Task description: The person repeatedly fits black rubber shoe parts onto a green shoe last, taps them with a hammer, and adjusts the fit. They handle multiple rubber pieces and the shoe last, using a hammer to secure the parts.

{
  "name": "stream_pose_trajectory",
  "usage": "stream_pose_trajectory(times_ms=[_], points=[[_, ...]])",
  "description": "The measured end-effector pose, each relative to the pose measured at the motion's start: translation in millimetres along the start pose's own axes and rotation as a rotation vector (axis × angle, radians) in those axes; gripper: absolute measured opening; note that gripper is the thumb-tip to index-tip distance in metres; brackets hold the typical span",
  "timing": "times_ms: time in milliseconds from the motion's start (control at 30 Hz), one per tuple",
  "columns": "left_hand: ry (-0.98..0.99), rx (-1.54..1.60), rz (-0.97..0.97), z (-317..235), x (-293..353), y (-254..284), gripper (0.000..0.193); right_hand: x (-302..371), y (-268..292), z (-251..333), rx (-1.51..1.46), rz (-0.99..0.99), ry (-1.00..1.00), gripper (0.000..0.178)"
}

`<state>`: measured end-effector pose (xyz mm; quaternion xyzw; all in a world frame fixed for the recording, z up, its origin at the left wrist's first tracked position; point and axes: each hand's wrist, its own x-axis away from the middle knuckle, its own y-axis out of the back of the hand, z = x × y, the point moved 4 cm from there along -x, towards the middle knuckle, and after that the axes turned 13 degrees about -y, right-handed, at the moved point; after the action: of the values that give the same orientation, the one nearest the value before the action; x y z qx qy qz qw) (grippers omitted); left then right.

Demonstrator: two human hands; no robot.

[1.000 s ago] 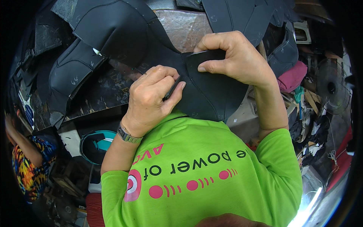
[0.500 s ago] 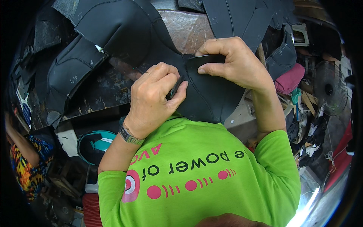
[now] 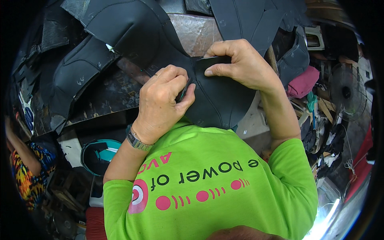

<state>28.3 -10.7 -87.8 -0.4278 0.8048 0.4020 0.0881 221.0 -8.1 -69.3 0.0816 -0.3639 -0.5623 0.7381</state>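
Observation:
A black stitched panel [image 3: 216, 96], like leather or rubber sheet, lies between my hands and reaches down against the green shirt. A seam runs down its middle. My left hand [image 3: 164, 96] is closed on a folded part of the panel just left of this seam, with the thumb pressed toward curled fingers; what else may be inside is hidden. My right hand [image 3: 236, 66] pinches the panel's upper right edge between thumb and fingers. More black stitched pieces [image 3: 124, 32] with small pale marks spread over the worn work table [image 3: 108, 100] to the upper left.
Further black panels [image 3: 244, 24] lie at the far right of the table. Right of my arm are a maroon cloth [image 3: 303, 82], a fan [image 3: 347, 92] and scraps. A teal-rimmed bucket [image 3: 90, 160] stands below the table at left. Another person's arm [image 3: 25, 154] shows at the left edge.
Both hands keep their hold and have shifted only slightly left. The view has moved a little, so the black pieces at upper left sit slightly further right.

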Motion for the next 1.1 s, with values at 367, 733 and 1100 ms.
stream_pose_trajectory(times_ms=[367, 733, 1100], points=[[-0.008, 0.004, 0.003, 0, 0, 1, 0.016, 0, -7, 7, 0.234, -0.121, 0.135, 0.026], [-0.027, 0.010, -0.013, 1, 1, 1, 0.017, -4, -4, 3, 0.051, 0.025, 0.139, 0.019], [-0.039, 0.007, -0.009, 0, 1, 1, 0.018, -6, -11, 17, 0.365, -0.097, 0.198, 0.019]])
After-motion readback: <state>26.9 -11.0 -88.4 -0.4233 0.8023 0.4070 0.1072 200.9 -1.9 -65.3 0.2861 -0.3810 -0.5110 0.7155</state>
